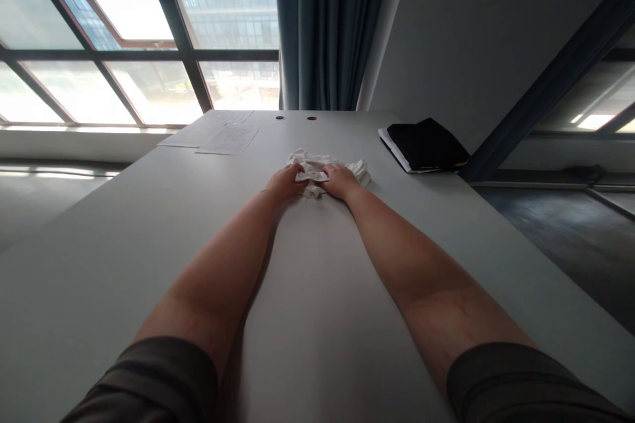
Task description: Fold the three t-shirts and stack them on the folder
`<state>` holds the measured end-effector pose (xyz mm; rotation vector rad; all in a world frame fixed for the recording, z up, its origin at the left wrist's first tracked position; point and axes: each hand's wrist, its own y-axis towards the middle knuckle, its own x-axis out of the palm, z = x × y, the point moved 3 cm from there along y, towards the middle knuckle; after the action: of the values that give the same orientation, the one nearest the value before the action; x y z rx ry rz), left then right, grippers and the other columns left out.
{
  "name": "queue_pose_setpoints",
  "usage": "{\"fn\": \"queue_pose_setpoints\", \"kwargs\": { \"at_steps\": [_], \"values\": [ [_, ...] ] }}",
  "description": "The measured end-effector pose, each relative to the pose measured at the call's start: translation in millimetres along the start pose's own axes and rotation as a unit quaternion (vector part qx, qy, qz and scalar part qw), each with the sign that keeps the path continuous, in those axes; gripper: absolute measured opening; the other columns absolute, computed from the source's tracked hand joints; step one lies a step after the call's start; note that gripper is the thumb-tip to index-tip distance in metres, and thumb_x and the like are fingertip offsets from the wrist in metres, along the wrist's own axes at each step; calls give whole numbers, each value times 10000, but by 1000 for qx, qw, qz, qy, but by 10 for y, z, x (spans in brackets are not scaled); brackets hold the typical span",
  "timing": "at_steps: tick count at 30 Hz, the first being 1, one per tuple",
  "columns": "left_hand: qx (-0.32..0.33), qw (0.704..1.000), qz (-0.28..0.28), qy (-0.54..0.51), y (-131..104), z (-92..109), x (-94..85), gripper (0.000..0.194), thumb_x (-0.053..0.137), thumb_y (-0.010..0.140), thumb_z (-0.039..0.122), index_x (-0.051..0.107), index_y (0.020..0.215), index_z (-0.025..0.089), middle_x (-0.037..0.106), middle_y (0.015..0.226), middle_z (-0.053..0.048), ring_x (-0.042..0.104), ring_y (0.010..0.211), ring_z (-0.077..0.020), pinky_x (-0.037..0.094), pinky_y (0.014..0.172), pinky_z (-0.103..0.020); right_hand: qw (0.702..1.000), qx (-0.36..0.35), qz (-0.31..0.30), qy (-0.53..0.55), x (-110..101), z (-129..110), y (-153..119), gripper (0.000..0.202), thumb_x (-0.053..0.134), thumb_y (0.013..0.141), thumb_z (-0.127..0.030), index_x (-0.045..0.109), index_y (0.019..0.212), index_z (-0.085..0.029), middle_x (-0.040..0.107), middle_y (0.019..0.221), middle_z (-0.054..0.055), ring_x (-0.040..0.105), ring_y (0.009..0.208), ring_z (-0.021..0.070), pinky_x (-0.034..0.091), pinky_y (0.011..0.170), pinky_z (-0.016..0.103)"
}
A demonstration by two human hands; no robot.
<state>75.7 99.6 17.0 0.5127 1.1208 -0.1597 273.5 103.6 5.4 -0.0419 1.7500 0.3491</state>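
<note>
From the head camera, you look along a pale tabletop (317, 277) with both arms stretched forward. A crumpled white cloth (310, 162) lies toward its far end, near the middle. Your left hand (286, 182) and right hand (340, 180) rest on it side by side, slightly apart, fingers curled and gripping its folds. Beyond the cloth are two round holes (311, 118) near the far edge, with a blue curtain (332, 26) behind. Far left, printed papers (228, 139) lie flat; far right, a black folder (429, 145) sits at the right edge, white sheets showing beneath. Both are apart from the cloth, with room between. The left edge slants outward toward you past the papers; the right edge does likewise from the folder, with dark floor (560, 231) beyond. Windows (228, 0) fill the upper left.
</note>
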Motion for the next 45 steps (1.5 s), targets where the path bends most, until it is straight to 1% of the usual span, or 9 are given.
{"fn": "queue_pose_setpoints", "kwargs": {
  "at_steps": [3, 11, 18, 24, 31, 35, 38, 41, 45],
  "values": [
    [-5, 997, -43, 67, 5, 82, -30, 359, 707, 889, 454, 668, 1182, 250, 754, 1163, -84, 702, 1088, -278, 537, 924, -344, 999, 20, -36, -27, -34, -16, -9, 421, 596, 991, -498, 752, 1188, -160, 697, 1223, 185, 653, 1163, 353, 502, 1049, 446],
    [-7, 989, -49, 140, -16, 317, -67, 358, 618, 933, 417, 720, 1200, 200, 750, 1185, -152, 712, 1102, -335, 549, 940, -410, 993, -54, -91, -46, -137, -243, -112, 322, 646, 942, -406, 795, 1091, -163, 723, 1165, 186, 694, 1086, 352, 551, 933, 395],
    [-26, 991, -39, 127, -57, 197, -105, 312, 635, 913, 431, 748, 1123, 231, 777, 1141, -119, 734, 1061, -307, 555, 883, -364, 996, -44, -72, -35, -187, -318, -142, 283, 583, 975, -324, 782, 1100, -166, 735, 1138, 168, 706, 1068, 319, 552, 922, 365],
    [-42, 994, -2, 102, -92, 91, -103, 363, 620, 914, 439, 686, 1209, 237, 771, 1133, -112, 732, 1061, -296, 544, 899, -358, 998, -38, -47, -29, -140, -279, -137, 295, 620, 952, -367, 784, 1114, -184, 738, 1131, 156, 706, 1058, 325, 552, 924, 363],
    [7, 999, -54, 2, -56, -20, -17, 303, 584, 938, 418, 663, 1152, 220, 739, 1183, -90, 692, 1106, -262, 545, 974, -373, 998, -46, -43, -14, -109, -211, -120, 301, 646, 947, -387, 766, 1137, -185, 732, 1150, 156, 700, 1077, 330, 546, 937, 368],
    [43, 990, -106, -78, -78, -53, 10, 562, 720, 848, 492, 545, 1290, 192, 671, 1306, -112, 663, 1146, -248, 541, 1014, -359, 996, -54, -69, -9, -106, -174, -76, 290, 687, 912, -375, 769, 1102, -171, 729, 1161, 157, 697, 1080, 340, 552, 913, 367],
    [51, 992, -94, -66, -79, -72, 47, 704, 789, 785, 489, 491, 1350, 191, 617, 1376, -142, 622, 1237, -278, 514, 1072, -382, 991, -71, -112, 14, -111, -148, -46, 277, 705, 880, -329, 768, 1103, -177, 723, 1196, 141, 685, 1104, 332, 543, 937, 368],
    [41, 997, -59, -21, -71, -79, 83, 691, 772, 798, 423, 485, 1391, 214, 567, 1423, -155, 588, 1301, -308, 487, 1114, -415, 982, -86, -152, 70, -134, -101, -35, 334, 712, 878, -370, 748, 1178, -228, 714, 1239, 90, 675, 1114, 304, 530, 973, 362],
    [6, 999, -36, 34, -86, -55, 56, 581, 712, 846, 375, 533, 1389, 273, 572, 1367, -119, 602, 1259, -306, 497, 1087, -418, 972, -84, -182, 119, -114, -45, -45, 545, 722, 886, -555, 662, 1349, -274, 661, 1348, 75, 643, 1179, 304, 517, 1027, 384]
  ]
}}
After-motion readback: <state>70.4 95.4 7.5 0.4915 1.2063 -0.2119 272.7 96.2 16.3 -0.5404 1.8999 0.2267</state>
